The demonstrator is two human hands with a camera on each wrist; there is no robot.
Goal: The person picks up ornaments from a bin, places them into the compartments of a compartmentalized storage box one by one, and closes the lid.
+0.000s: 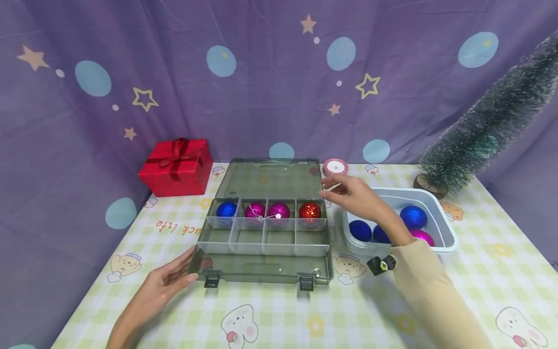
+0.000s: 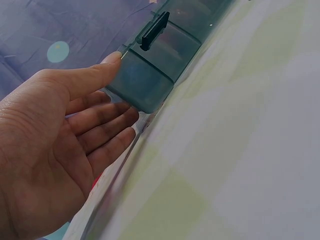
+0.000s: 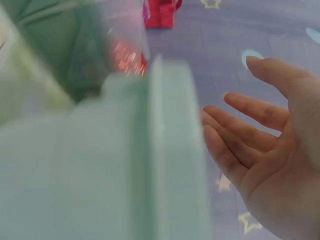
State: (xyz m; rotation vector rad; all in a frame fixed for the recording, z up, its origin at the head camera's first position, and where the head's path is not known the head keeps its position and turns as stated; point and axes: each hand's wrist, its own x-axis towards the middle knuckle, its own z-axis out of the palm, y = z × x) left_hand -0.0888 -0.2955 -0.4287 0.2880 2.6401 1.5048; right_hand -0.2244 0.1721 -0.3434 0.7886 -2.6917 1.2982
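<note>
Rests relaxed left hand (image 1: 163, 283) against divided case (image 1: 261, 272), centre of frame, seemingly steadying it; holds loose, empty right hand (image 1: 356, 195) near lid (image 1: 268, 184); has four balls (image 1: 310, 210) compartmented singly, likely against rolling.

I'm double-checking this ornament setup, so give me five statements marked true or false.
1. The compartment case is open. True.
2. The red glitter ball is the case's leftmost ball. False: it is the rightmost, in the back row.
3. The right hand holds a ball. False: its fingers hold nothing.
4. The left hand is at the case's near left corner. True.
5. The artificial Christmas tree is left of the gift box. False: it is to the right.
</note>
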